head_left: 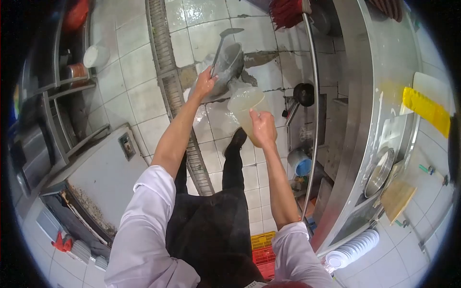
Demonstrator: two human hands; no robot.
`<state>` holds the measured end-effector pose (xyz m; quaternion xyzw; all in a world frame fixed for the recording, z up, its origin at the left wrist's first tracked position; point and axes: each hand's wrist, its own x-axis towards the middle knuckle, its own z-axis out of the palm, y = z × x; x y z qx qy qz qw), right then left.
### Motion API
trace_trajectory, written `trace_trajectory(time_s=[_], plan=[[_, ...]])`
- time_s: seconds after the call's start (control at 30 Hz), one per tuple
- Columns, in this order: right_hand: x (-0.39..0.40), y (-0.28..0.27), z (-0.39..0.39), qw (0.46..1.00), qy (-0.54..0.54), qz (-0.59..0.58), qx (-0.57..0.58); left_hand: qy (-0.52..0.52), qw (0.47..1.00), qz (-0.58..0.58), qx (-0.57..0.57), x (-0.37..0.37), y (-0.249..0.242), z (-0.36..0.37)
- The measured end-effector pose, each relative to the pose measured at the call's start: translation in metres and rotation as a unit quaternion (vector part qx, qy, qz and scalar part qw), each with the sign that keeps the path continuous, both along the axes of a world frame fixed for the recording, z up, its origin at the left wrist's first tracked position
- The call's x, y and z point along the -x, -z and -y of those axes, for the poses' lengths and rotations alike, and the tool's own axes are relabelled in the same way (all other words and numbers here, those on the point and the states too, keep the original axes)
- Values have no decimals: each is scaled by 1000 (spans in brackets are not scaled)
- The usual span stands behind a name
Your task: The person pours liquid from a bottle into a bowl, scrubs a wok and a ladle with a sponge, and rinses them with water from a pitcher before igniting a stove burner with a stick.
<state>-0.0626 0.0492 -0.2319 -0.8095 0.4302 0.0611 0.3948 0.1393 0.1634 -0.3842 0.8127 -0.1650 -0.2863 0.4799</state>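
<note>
My left hand (205, 85) is closed around the handle of a long metal ladle (231, 32), its shallow head pointing away from me. Just beyond that hand, a grey metal pot (232, 58) is tilted low over the wet floor, with blurred water about it. My right hand (263, 127) grips the handle of a cloudy, yellowish plastic jug (248, 104). The jug leans forward, and liquid splashes at its mouth beside the pot. Its contents look pale and watery.
A drain channel (169, 91) crosses the tiled floor (139, 91). At right is a steel counter (357, 158) with a rail (314, 96) along it; white plates (353, 248) are stacked lower down. A grey-white cabinet (101, 177) is at left. Red and yellow crates (262, 257) lie near my legs.
</note>
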Motion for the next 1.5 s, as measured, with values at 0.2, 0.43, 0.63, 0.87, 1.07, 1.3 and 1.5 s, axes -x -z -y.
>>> trace_trajectory(time_s=[0.2, 0.43, 0.63, 0.87, 1.07, 1.3, 1.5], plan=[[-10, -13, 29, 994, -70, -46, 75, 32, 998, -29, -37, 36, 34, 12], [-23, -28, 45, 966, -190, -122, 124, 107, 988, 24, -105, 89, 70, 28], [-24, -26, 41, 939, -266, -165, 143, 110, 960, -11, -257, 141, 94, 41], [-25, -41, 14, 917, -336, -156, 146, 251, 882, -63, -394, 152, 96, -5], [9, -66, 7, 941, -285, -80, 164, 288, 835, -28, -468, 164, 157, -100], [86, -108, 19, 994, -4, -101, 37, 257, 867, -12, -427, 143, 133, -137], [164, -131, -7, 986, 134, -98, -18, 240, 917, 3, -318, 97, 126, -116]])
